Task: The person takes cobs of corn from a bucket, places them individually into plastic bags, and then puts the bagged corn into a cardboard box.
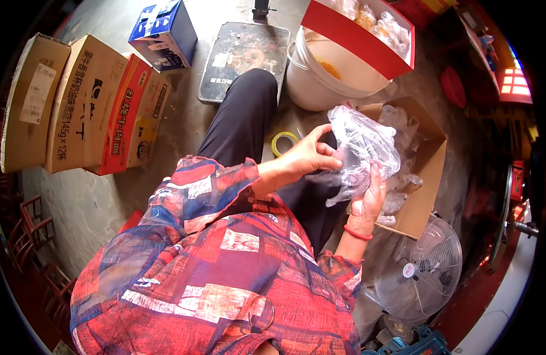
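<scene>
My left hand [321, 152] is at the left edge of a crumpled clear plastic bag [367, 148], its fingers curled on the film. My right hand [370, 201], a red bead bracelet at its wrist, grips the bag from below on the right. The bag is held above my dark-trousered right thigh, beside an open cardboard box [418, 201] with more crumpled clear plastic inside. A yellow roll of tape [275, 146] lies on the floor just left of my left hand.
Flattened cartons [72, 106] stand at left, near a blue box [160, 38]. A platform scale [231, 47] lies ahead, beside a white bucket [308, 89] under a red-edged box [350, 32] of bags. A fan [421, 278] stands at lower right, wooden stools [36, 219] at far left.
</scene>
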Demonstrator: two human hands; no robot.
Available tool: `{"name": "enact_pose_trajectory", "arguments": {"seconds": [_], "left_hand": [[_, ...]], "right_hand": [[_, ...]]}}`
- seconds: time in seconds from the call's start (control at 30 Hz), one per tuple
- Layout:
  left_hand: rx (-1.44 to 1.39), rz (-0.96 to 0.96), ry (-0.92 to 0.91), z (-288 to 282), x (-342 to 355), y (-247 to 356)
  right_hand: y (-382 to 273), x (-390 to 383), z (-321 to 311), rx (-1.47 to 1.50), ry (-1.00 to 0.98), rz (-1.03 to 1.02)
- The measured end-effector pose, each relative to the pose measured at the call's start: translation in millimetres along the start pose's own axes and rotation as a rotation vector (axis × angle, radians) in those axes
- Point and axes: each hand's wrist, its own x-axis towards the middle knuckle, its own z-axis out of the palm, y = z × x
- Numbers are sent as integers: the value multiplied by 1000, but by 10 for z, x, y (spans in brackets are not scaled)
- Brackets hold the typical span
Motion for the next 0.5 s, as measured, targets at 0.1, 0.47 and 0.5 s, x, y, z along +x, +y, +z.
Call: {"name": "enact_pose_trajectory", "arguments": {"seconds": [0.1,0.47,0.5], "left_hand": [[148,221,95,-185,84,91],[504,329,166,-398,-8,53],[525,226,174,-370,-29,14]], "right_hand": [[-59,6,58,-56,45,-12],[-40,23,230,-34,150,6],[-21,31,216,-13,143,-4]]}}
